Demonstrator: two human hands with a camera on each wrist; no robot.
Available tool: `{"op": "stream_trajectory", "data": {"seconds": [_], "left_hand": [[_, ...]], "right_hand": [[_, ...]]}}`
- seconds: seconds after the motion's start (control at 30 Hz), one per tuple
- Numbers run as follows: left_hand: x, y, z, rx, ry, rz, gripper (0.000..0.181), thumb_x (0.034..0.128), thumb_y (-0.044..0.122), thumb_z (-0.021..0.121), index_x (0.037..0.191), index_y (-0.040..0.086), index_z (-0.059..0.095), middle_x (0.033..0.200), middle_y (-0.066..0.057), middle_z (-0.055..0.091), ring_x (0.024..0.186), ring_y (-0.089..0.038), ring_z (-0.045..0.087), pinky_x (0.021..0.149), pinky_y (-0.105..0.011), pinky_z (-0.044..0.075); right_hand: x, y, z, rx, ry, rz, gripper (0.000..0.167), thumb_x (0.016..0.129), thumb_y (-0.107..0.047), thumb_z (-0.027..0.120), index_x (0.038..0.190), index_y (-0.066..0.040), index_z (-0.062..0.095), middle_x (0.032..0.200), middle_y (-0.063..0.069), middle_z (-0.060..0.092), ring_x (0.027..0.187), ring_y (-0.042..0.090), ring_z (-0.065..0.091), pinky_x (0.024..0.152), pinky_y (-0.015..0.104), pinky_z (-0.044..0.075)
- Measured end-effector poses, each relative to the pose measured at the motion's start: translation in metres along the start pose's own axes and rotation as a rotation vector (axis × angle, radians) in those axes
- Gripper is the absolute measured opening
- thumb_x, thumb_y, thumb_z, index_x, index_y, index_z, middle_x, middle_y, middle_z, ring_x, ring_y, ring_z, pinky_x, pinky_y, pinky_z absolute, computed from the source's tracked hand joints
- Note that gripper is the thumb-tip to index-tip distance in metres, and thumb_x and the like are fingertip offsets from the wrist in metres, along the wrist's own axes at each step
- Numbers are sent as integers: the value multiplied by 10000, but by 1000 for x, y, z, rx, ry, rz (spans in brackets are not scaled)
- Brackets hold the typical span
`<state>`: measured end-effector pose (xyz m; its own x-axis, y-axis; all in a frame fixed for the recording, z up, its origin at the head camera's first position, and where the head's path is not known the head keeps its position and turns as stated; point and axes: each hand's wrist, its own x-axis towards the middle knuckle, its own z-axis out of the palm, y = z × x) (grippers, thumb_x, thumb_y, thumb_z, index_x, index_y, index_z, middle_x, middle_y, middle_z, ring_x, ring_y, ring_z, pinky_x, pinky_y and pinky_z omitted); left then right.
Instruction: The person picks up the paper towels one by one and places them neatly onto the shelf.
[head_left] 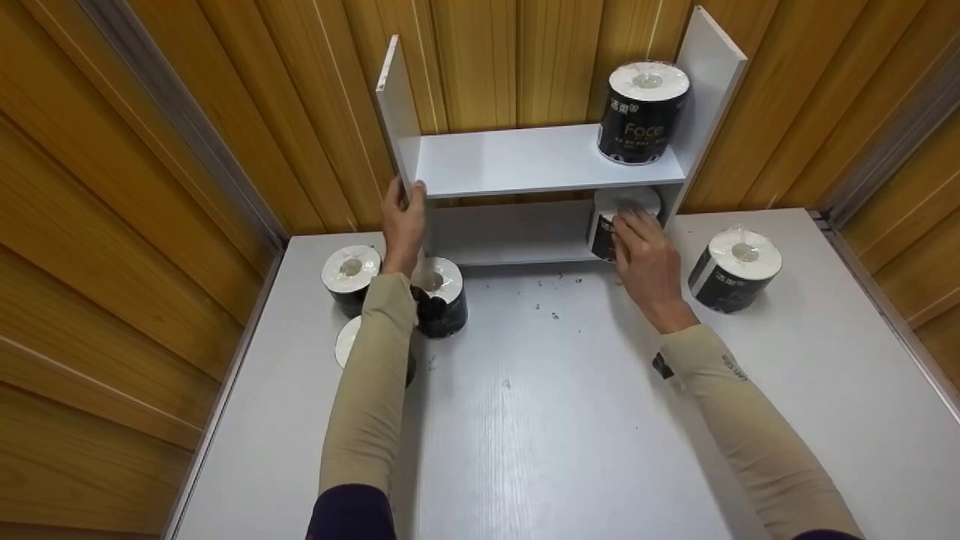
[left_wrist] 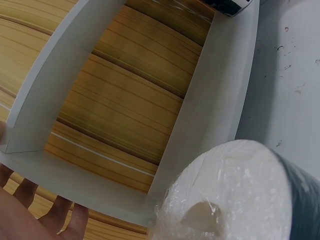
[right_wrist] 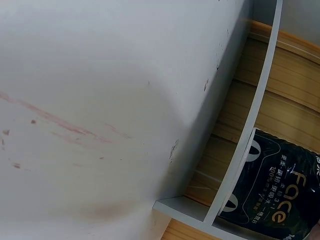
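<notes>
My left hand (head_left: 405, 225) grips the left side panel of the white shelf unit (head_left: 510, 161), thumb in front and fingers behind. In the left wrist view, its fingers (left_wrist: 55, 215) curl past that panel's outer face. At the lower right compartment my right hand (head_left: 651, 262) holds a plastic-wrapped toilet roll (head_left: 604, 234), partly hidden by the fingers. Another toilet roll (head_left: 637, 127) stands upright on the upper board against the right panel. Black "Face" wrapping on a toilet roll (right_wrist: 280, 190) shows in the right wrist view, with a sliver of hand at the corner.
Left of the unit stand a toilet roll (head_left: 351, 270), a second toilet roll (head_left: 446, 315) and a third one (head_left: 346, 341) mostly behind the left sleeve. A further toilet roll (head_left: 735, 268) is on the right. Dark specks (head_left: 555, 315) dot the white table (head_left: 510, 435). Wooden panelling rises behind.
</notes>
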<state>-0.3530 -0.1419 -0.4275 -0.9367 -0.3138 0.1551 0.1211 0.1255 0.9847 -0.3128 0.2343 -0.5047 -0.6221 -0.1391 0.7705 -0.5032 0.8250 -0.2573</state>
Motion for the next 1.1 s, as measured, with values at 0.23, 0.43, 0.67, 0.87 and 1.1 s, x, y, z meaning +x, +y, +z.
{"op": "stream_trajectory", "data": {"seconds": [0.23,0.43,0.67,0.87,1.1], "left_hand": [[-1,-1,-1,10,-16,-14,569,1107,301,554,1625,94,436,1668,-139,450,1578,-269,381,1288,-334,328],[0,-2,0,-4,2,1,544,1101,273,561,1602,81,470,1641,-158,484,1559,-280,412,1278,-334,346],[-1,2,-1,8,-5,-13,566,1101,276,563,1619,81,444,1644,-163,477,1545,-276,428,1269,-332,361],[0,2,0,9,-3,-12,559,1100,276,561,1611,74,454,1648,-155,475,1551,-272,421,1268,-327,361],[0,1,-2,22,-12,-24,576,1101,308,553,1626,102,435,1669,-139,448,1573,-265,386,1284,-342,336]], "right_hand": [[0,1,0,9,-13,11,280,1041,-43,669,1297,51,733,1344,222,716,1337,438,619,1145,553,505],[2,3,2,14,-7,16,266,1026,-25,682,1274,52,742,1315,219,727,1315,437,632,1129,554,517],[6,5,3,25,4,19,262,1005,-8,702,1255,53,751,1295,218,736,1292,441,643,1113,560,528],[8,7,3,32,-12,23,276,998,-21,717,1266,42,744,1319,206,726,1314,428,630,1128,553,518],[7,2,-3,52,-50,37,341,992,-49,735,1314,60,713,1370,222,696,1373,434,583,1203,534,448]]}}
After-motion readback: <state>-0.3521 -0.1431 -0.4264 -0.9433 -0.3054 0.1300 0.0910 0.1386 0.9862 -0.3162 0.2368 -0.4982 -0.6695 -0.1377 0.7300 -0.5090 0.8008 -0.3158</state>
